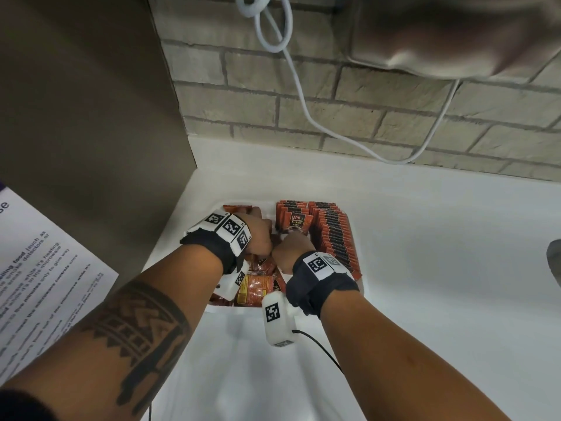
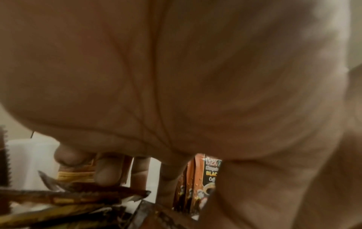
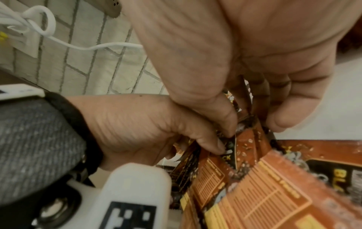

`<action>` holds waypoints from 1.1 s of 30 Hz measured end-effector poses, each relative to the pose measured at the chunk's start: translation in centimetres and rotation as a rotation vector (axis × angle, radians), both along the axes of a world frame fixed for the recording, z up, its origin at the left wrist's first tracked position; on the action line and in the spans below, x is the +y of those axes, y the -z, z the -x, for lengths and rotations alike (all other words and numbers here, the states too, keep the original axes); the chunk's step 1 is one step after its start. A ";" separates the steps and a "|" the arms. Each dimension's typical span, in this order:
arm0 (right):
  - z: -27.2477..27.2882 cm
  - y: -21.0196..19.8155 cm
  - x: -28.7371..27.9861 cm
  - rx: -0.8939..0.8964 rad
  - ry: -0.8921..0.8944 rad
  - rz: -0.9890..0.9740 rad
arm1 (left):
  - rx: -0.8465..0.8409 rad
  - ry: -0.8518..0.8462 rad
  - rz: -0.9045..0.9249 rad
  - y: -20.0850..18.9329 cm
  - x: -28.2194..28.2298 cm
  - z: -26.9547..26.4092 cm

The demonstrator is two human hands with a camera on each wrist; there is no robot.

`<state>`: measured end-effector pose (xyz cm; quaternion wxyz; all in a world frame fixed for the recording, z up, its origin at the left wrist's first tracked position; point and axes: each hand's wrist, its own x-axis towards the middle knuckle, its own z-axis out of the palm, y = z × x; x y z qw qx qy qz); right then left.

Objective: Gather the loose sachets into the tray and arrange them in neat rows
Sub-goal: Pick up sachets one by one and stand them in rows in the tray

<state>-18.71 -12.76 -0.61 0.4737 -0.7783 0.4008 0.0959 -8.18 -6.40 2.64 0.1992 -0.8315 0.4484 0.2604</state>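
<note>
A white tray (image 1: pixel 236 309) on the white counter holds orange-and-black coffee sachets. Neat upright rows (image 1: pixel 334 235) fill its right side, with a shorter row (image 1: pixel 294 221) behind my hands. Loose sachets (image 1: pixel 256 287) lie jumbled in the near-left part. My left hand (image 1: pixel 258 235) and right hand (image 1: pixel 291 247) meet at the tray's middle. In the right wrist view my right hand (image 3: pixel 250 120) pinches a small bunch of sachets (image 3: pixel 246 139) between thumb and fingers. My left hand (image 3: pixel 147 124) curls into the same bunch. The left wrist view shows my curled left fingers (image 2: pixel 105 170) on sachets (image 2: pixel 78 190).
A brown cabinet panel (image 1: pixel 91 117) stands close on the left with a printed notice (image 1: pixel 45 268) on it. A brick wall with a hanging white cable (image 1: pixel 303 110) runs behind the tray. A beige object (image 1: pixel 455 34) overhangs at top right. A grey object (image 1: pixel 554 259) sits at the right edge.
</note>
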 end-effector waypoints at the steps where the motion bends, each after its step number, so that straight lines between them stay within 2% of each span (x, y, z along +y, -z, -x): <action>1: -0.1 0.2 0.0 -0.002 0.003 -0.015 | 0.016 -0.015 0.003 -0.1 0.0 0.0; 13: -0.5 1.0 0.1 0.001 -0.015 0.022 | 0.075 -0.036 0.063 -0.9 1.1 -0.5; 18: -0.6 0.5 0.0 0.009 -0.053 0.093 | 0.079 -0.018 0.103 -1.5 1.6 -0.8; 24: -0.6 -1.0 -0.2 0.123 -0.180 0.239 | 0.102 -0.028 0.094 -2.1 1.6 -0.9; 33: 0.1 -2.0 -0.4 0.052 -0.061 0.277 | 0.064 -0.032 0.102 -2.1 2.2 -1.0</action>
